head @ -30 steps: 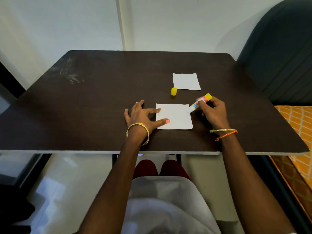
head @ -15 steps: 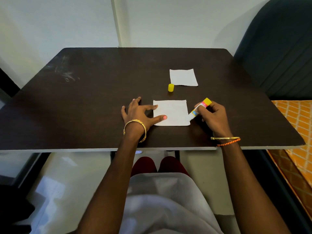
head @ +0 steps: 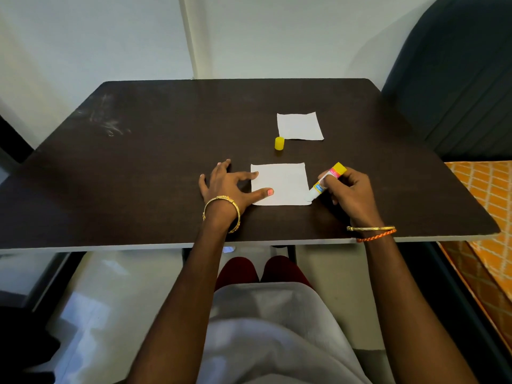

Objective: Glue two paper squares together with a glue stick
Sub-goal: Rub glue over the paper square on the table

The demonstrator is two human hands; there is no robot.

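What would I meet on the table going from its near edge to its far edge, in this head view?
Nearest, the paper square being glued, pinned by the left hand → the yellow cap → the second paper square.

A dark brown table holds two white paper squares. The near square lies under the left hand's fingertips. A yellow cap stands beyond those fingers, just beside the far square.
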